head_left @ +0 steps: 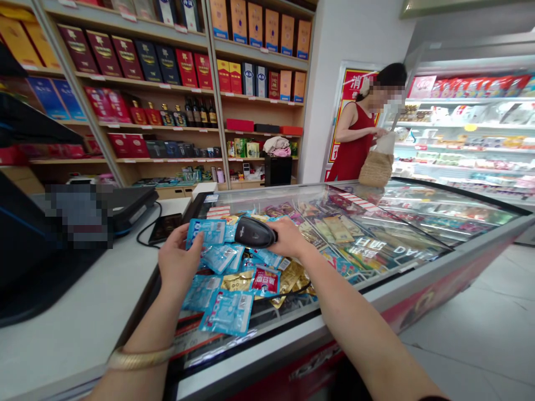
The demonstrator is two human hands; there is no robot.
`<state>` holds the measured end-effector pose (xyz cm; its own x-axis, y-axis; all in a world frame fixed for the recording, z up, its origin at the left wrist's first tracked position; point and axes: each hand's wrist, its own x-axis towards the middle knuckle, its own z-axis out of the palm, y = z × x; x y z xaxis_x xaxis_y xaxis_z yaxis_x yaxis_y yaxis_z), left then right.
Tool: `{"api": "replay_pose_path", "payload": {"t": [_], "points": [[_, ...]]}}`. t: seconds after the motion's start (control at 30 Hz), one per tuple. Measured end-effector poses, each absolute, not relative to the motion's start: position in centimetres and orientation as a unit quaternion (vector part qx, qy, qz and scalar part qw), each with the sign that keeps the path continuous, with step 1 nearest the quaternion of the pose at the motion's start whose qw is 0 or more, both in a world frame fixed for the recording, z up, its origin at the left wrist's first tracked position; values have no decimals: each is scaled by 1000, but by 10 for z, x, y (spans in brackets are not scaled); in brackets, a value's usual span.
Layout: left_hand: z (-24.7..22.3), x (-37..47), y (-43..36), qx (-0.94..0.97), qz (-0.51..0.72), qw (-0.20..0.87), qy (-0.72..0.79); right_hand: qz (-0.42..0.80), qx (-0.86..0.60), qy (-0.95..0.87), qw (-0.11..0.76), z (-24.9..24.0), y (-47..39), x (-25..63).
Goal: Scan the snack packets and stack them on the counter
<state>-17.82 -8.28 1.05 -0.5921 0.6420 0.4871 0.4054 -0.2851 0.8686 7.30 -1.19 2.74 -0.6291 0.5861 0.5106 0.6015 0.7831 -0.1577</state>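
My left hand (181, 253) pinches a blue snack packet (207, 231) between thumb and fingers, held up over the glass freezer top. A black handheld barcode scanner (254, 232) is gripped by its handle in my right hand (288, 236), its head pointing left at that packet. Beneath both hands lies a loose pile of small packets on the glass: blue packets (228, 312), gold packets (238, 280) and a red-and-blue packet (266, 280). A dark cable runs across the pile below my right hand.
The chest freezer (401, 281) stretches to the right with ice creams under its glass. On the white counter (104, 289) stand a black checkout terminal (25, 250) and a dark phone (165, 227). A person in red (355, 133) stands beyond the freezer with a woven bag (378, 164).
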Motion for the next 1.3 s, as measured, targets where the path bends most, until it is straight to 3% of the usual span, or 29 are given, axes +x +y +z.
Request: {"api": "replay_pose_path", "payload": {"t": [1.3], "points": [[13,-170,-87,450,665,97,588,4,-330,-900,283,26,-13,72]]}}
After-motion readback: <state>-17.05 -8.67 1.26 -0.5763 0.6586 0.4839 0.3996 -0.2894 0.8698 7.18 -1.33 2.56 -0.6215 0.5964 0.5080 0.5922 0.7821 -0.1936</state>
